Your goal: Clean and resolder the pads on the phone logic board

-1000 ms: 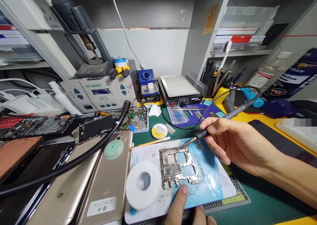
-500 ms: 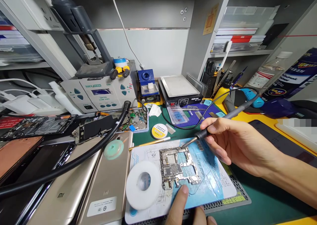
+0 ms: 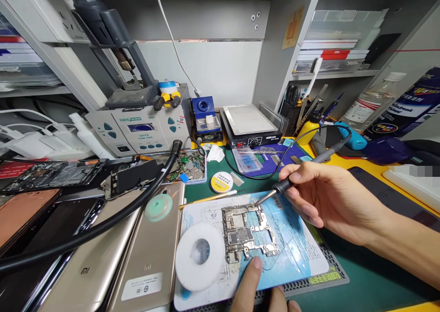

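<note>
My right hand (image 3: 319, 197) pinches a soldering iron (image 3: 282, 186) by its black grip, shaft slanting down to the left. Its tip meets the top edge of a phone logic board (image 3: 240, 235), near the board's upper right; I cannot tell if it touches. The board lies flat on a blue and white work mat (image 3: 295, 252). At the bottom, my left hand (image 3: 252, 284) has its index finger stretched out to the board's lower edge, the other fingers apart and partly out of frame. A white ring-shaped roll (image 3: 185, 257) lies just left of the board.
Several phones (image 3: 147, 248) cover the left side, with a thick black hose (image 3: 113, 225) across them. Behind stand a hot-air station (image 3: 137, 128), a blue iron stand (image 3: 202, 108) and a heating plate (image 3: 252, 119). A round tin (image 3: 222, 182) and a thin brush-like tool (image 3: 213, 196) lie behind the mat.
The soldering iron's tip has shifted slightly right along the board's top edge, and its handle has tilted a little. My left hand and the board have stayed in place.
</note>
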Demonstrator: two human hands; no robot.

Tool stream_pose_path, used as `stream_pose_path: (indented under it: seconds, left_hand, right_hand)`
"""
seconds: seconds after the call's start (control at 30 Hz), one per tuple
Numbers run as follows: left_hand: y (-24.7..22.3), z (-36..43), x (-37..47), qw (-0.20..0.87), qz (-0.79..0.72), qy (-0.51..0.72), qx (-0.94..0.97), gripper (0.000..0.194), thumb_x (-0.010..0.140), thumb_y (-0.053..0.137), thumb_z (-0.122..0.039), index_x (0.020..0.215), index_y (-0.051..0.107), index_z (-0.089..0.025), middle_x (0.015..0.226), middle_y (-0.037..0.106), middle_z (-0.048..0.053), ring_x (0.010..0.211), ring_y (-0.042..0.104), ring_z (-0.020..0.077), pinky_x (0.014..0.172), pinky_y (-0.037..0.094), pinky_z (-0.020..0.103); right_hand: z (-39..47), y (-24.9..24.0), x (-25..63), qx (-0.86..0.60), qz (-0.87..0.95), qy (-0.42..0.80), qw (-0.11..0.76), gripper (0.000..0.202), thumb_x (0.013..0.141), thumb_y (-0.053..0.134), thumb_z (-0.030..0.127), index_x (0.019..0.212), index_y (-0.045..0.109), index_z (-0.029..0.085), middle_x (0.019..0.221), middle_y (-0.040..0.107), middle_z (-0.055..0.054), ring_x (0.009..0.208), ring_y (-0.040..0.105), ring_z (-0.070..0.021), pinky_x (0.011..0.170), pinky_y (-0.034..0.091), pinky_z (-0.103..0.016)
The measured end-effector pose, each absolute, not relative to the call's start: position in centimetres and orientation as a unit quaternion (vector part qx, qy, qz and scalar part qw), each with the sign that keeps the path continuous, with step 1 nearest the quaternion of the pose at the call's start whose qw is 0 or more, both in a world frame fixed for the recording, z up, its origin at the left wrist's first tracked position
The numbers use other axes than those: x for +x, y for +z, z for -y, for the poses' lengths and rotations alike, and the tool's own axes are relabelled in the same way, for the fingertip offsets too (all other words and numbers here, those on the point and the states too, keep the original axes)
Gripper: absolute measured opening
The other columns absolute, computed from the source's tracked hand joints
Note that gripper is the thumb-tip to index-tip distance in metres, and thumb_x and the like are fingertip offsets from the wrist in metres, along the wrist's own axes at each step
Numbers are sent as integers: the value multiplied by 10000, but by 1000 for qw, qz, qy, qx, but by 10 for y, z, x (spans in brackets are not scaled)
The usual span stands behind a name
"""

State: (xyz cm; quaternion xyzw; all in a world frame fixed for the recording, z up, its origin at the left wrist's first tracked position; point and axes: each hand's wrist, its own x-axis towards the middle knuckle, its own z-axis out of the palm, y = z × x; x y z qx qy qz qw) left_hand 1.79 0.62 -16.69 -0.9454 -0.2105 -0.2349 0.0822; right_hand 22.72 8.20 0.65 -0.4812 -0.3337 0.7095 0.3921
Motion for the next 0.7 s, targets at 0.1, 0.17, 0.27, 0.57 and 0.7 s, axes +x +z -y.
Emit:
stream_pose_path:
  seconds: [0.1, 0.17, 0.27, 0.57, 0.7]
  left_hand:
    - [-174, -12, 24, 84, 207, -238, -945, 407, 1030, 408, -327, 1225, 745, -207, 1394, 674, -33, 1448, 514, 328, 997, 585, 468]
    - [-178, -16, 29, 84, 203, -242, -945, 376, 1050, 421, -310, 1221, 736, -199, 1382, 689, -12, 1400, 587, 300, 1010, 610, 444]
    - [-178, -18, 33, 82, 200, -247, -945, 343, 1046, 549, -363, 1301, 678, -172, 1376, 696, 79, 1300, 678, 280, 1016, 644, 468]
    - [-146, 5, 20, 69, 214, -237, -945, 391, 1075, 490, -442, 1292, 662, -167, 1279, 700, 87, 1250, 675, 274, 1019, 611, 510]
    - [-128, 22, 20, 63, 219, -228, -947, 412, 1105, 380, -424, 1200, 678, -154, 1290, 652, 60, 1251, 645, 249, 1043, 577, 450]
  right_hand:
    - [-83, 7, 227, -482, 333, 709, 391, 100, 662, 712, 221, 753, 720, 179, 482, 587, 6, 321, 462, -99, 280, 384, -169]
    - [-83, 7, 227, -483, 333, 708, 392, 95, 670, 709, 221, 754, 719, 179, 481, 580, 7, 321, 461, -98, 282, 380, -166]
    - [-83, 7, 227, -483, 333, 708, 393, 96, 669, 705, 216, 756, 716, 177, 482, 581, 4, 318, 461, -100, 283, 380, -169]
    - [-84, 5, 229, -468, 338, 714, 396, 82, 690, 730, 217, 766, 718, 187, 507, 591, 5, 329, 473, -100, 281, 389, -169]
    - [-83, 6, 227, -466, 330, 718, 397, 131, 749, 787, 249, 701, 687, 180, 543, 614, 7, 345, 490, -88, 291, 418, -162]
